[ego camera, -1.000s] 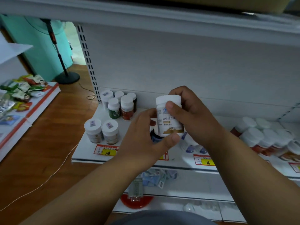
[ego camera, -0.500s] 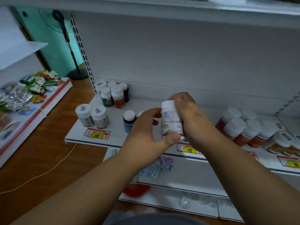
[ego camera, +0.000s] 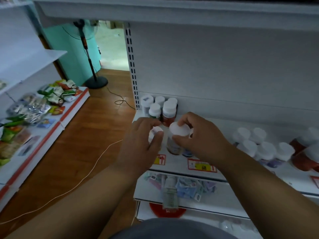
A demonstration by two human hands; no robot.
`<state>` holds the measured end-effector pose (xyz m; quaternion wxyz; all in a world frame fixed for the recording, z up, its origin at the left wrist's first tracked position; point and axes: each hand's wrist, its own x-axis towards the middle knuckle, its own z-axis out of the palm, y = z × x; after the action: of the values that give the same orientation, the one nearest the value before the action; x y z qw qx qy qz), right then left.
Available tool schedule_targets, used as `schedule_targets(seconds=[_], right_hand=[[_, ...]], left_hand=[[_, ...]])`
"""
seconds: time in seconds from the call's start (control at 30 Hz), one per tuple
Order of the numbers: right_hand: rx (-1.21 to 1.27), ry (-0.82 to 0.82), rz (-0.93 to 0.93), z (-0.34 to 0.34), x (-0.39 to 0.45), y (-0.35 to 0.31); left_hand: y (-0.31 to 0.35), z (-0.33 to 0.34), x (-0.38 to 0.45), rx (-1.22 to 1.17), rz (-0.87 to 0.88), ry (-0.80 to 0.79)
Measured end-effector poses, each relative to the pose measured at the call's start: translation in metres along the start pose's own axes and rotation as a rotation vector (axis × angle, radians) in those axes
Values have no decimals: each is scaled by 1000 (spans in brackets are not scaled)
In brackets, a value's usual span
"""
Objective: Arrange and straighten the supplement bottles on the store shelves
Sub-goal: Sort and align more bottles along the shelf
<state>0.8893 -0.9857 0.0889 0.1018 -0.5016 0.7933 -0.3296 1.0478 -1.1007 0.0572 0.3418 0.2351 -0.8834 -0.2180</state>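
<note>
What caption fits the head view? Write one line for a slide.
Both hands grip white-capped bottles on the shelf: left hand a small bottle, right hand a larger bottle.

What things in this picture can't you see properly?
Head view, the only one:
- Label of the white-capped bottle: blurred, and partly covered by the right hand.
- Small bottle in the left hand: fingers hide all but its cap.
- Price tag: print too blurred to read.
- Red-labelled bottles: cut off by the right edge.
</note>
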Motion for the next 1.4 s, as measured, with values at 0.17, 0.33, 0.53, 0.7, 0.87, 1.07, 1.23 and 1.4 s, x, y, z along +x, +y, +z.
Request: schedule_targets(seconds=[0.17, 0.33, 0.53, 0.7, 0.87, 1.07, 1.23, 1.4], right_hand=[[-258, -53, 38, 32, 20, -5], [-372, -138, 54, 56, 29, -6], [-342, -186, 67, 63, 39, -6], [-322, -308, 66, 52, 48, -10], [-320, -55, 94, 31, 96, -5], [-360, -103, 137, 50, 134, 15], [-142, 45, 165, 37, 123, 24], [637, 262, 156, -5, 85, 0]], left_hand=[[-52, 2, 23, 499, 233, -372], [-76, 17, 33, 609, 298, -528], [-89, 16, 31, 625, 337, -478], [-86, 17, 31, 601, 322, -512], [-87, 14, 35, 474, 284, -440], [-77, 7, 44, 396, 259, -392], [-65, -2, 57, 106, 33, -356], [-36, -15, 72, -377, -236, -308]])
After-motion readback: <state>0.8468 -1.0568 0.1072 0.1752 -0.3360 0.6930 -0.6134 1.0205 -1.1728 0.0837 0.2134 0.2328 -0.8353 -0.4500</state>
